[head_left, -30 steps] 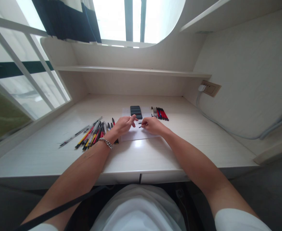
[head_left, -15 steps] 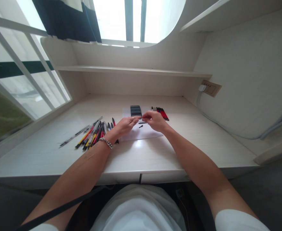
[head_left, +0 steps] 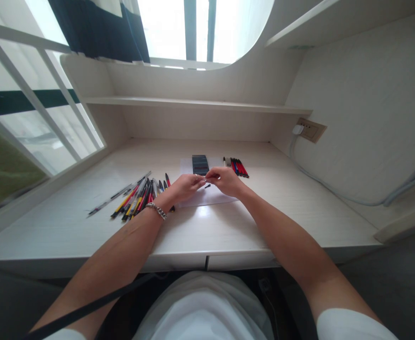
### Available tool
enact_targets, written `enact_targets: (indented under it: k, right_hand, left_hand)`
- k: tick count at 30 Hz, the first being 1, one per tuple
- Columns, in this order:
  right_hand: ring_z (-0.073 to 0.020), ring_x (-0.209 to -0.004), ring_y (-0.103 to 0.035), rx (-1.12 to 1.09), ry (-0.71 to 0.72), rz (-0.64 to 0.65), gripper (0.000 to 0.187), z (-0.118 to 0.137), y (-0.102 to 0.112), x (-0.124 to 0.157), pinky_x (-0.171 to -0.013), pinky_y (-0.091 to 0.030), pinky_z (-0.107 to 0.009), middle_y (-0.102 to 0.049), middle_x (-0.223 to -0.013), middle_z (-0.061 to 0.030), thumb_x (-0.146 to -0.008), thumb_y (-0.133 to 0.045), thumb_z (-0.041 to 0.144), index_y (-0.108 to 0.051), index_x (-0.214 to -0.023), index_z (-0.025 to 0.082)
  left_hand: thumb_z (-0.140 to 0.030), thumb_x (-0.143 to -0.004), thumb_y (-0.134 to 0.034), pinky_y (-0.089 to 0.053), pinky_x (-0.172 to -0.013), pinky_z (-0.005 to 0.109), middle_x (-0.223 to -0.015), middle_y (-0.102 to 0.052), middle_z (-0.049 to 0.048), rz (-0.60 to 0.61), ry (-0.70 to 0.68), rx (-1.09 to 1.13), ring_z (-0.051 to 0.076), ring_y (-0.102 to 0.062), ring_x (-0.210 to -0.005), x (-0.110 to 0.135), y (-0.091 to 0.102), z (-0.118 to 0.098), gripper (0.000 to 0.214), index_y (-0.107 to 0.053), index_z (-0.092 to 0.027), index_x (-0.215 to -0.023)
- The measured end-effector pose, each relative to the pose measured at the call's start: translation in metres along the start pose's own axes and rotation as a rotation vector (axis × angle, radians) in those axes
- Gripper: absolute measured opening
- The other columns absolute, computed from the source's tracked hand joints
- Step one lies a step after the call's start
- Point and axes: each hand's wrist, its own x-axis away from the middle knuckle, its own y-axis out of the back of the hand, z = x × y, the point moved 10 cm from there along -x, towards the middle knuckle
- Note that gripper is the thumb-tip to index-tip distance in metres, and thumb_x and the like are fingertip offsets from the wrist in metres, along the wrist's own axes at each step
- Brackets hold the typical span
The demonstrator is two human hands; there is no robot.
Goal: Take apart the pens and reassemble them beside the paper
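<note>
Over a white sheet of paper point(head_left: 214, 199), my left hand point(head_left: 187, 185) and my right hand point(head_left: 224, 179) meet at the fingertips. Both are closed in a pinch on something small, which the fingers mostly hide. A small dark part point(head_left: 207, 186) lies on the paper just below the fingertips. Behind my hands is a dark flat rectangular thing point(head_left: 200, 164), perhaps a phone. Left of my left hand lies a loose pile of pens point(head_left: 136, 198) with black, red, yellow and clear barrels. Beyond my right hand a row of red, black and blue pens point(head_left: 239, 167) lies side by side.
The white desk point(head_left: 299, 212) has a raised shelf point(head_left: 200, 103) along its back. On the right wall a plug sits in a socket point(head_left: 311, 130), its grey cable point(head_left: 331, 189) running down along the desk's right side. White railings point(head_left: 33, 94) stand at the left.
My fingertips have come slightly lower and nearer to me, still together. The dark thin piece seen under my right hand is now covered. The pens have not moved.
</note>
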Motion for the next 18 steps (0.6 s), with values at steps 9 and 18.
enact_targets:
  k: [9, 18]
  right_hand:
    - [-0.0149, -0.069, -0.066, -0.178, -0.037, 0.060, 0.010, 0.001, -0.004, 0.002, -0.067, -0.051, -0.026, -0.072, -0.074, -0.0039, -0.076, -0.071, 0.024, -0.072, -0.082, 0.015]
    - [-0.0139, -0.069, -0.061, 0.110, -0.051, 0.046, 0.018, -0.013, -0.001, 0.001, -0.064, -0.045, -0.025, -0.070, -0.076, -0.0046, -0.087, -0.062, 0.030, -0.074, -0.089, 0.017]
  left_hand:
    - [-0.047, -0.092, -0.044, -0.036, -0.058, 0.024, -0.069, -0.060, 0.0010, 0.013, -0.066, 0.048, 0.013, -0.049, -0.062, 0.002, -0.004, -0.005, 0.038, -0.068, -0.018, -0.087]
    - [-0.054, -0.093, -0.041, -0.049, -0.077, 0.029, -0.091, -0.070, 0.0068, -0.129, 0.001, 0.227, 0.017, -0.064, -0.083, -0.002, 0.009, 0.010, 0.047, -0.065, -0.017, -0.107]
